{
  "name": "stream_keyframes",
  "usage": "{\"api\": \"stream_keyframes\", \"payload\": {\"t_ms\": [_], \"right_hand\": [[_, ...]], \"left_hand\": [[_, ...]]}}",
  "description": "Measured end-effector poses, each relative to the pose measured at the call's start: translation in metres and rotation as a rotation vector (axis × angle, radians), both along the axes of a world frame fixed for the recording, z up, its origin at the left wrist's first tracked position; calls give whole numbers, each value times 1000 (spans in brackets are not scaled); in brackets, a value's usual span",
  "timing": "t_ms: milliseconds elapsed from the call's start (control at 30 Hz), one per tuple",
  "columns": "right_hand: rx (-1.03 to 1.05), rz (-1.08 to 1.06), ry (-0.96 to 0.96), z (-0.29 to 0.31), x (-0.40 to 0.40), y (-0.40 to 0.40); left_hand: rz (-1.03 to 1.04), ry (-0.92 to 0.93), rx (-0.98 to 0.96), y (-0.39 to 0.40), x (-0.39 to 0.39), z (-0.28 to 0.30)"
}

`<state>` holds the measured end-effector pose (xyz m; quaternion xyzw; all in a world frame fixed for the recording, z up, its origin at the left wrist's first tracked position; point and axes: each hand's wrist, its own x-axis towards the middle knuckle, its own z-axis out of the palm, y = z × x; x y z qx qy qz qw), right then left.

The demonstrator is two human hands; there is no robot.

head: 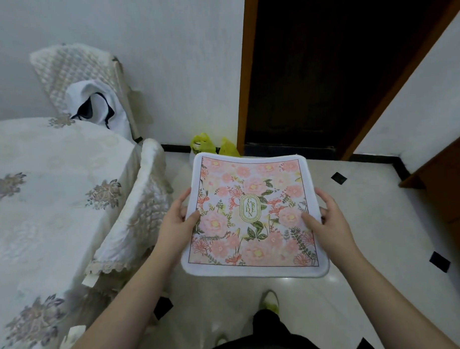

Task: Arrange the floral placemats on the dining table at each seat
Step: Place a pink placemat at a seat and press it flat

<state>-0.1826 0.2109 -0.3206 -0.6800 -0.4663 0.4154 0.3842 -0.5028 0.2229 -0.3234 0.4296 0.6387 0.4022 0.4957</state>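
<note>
A floral placemat (251, 215) with pink flowers, a white border and a "GARDEN" oval in its middle is held flat in the air above the tiled floor. My left hand (177, 220) grips its left edge, thumb on top. My right hand (327, 220) grips its right edge the same way. The dining table (42, 194), covered with a white embroidered cloth, lies to the left of the placemat. No placemat shows on the visible part of the table.
A covered chair (136, 214) is tucked against the table's right side. Another covered chair (77, 75) with white cloth on it stands by the back wall. Yellow plastic bags (204, 145) sit on the floor by a dark doorway (337, 66). My foot (270, 301) is below.
</note>
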Motion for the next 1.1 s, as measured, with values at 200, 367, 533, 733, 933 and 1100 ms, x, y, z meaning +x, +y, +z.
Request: {"api": "stream_keyframes", "payload": {"t_ms": [200,367,533,733,933,1100], "right_hand": [[12,48,47,-12,31,68],[-35,86,73,-12,67,122],[-35,153,97,-9,80,167],[-33,197,132,-10,72,210],[-34,232,110,-12,52,258],[-37,273,82,-4,16,306]], "left_hand": [[35,29,-25,57,35,-2],[67,70,-21,98,65,-1],[136,94,3,122,79,1],[192,105,-1,149,69,-3],[218,72,13,186,49,-13],[249,26,19,224,22,-14]]}}
